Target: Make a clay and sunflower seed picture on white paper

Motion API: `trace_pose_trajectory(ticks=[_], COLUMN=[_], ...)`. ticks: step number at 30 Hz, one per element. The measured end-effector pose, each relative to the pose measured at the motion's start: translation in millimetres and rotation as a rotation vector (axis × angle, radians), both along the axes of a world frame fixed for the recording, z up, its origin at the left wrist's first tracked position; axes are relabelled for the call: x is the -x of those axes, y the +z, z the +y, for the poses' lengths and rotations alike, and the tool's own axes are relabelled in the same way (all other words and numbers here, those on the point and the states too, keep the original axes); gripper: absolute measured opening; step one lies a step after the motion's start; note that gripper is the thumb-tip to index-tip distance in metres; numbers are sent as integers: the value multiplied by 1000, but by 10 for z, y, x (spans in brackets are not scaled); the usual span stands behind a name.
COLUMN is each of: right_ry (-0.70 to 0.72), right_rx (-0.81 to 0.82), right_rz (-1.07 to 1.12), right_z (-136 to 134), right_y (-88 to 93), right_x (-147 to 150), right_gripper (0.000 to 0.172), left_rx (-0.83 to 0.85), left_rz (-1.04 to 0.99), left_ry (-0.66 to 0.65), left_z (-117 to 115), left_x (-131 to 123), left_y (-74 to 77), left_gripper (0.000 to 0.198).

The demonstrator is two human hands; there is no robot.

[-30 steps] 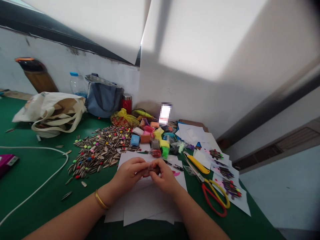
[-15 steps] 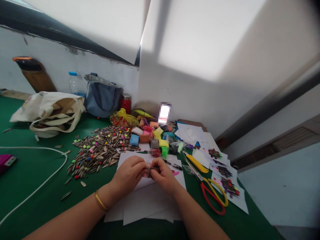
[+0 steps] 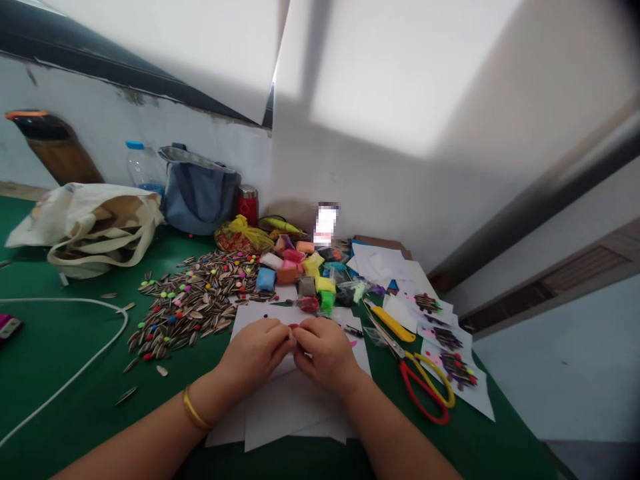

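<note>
Both hands meet over the white paper sheets [image 3: 290, 407] near the front edge of the green counter [image 3: 75, 347]. The left hand [image 3: 255, 353] and right hand [image 3: 325, 353] press their fingertips together around a small red piece [image 3: 294, 327], mostly hidden between them, so its shape cannot be told. Just beyond the hands lie the coloured clay blocks [image 3: 295, 267]. To the left spreads a pile of sunflower seeds [image 3: 195, 303] dotted with coloured beads, and beyond that a white cable [image 3: 85, 363] curves across bare green surface. To the right, close by, lie red-and-yellow scissors [image 3: 425, 387] and a yellow utility knife [image 3: 393, 323], with decorated paper cards [image 3: 450, 353] running along the counter's right edge.
</note>
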State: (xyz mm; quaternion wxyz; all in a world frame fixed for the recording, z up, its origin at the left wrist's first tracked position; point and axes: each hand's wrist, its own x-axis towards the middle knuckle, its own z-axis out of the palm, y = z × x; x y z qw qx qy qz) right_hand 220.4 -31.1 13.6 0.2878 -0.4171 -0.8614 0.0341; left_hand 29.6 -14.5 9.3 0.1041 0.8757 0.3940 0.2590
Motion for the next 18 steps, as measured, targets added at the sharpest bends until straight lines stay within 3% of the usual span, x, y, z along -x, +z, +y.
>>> trace_pose_trajectory(ticks=[5, 12, 18], right_ry=[22, 6, 9], right_rx=[15, 110, 111], right_rz=[74, 216, 180], right_z=[-15, 8, 3], right_y=[-2, -49, -59], right_x=[19, -12, 15], right_gripper=[13, 12, 9], left_rx=[-34, 392, 210], left_rz=[-55, -479, -386], left_ry=[-13, 16, -39], left_z=[-1, 34, 20], left_x=[19, 6, 18], left_y=[9, -4, -35], left_gripper=[24, 10, 11])
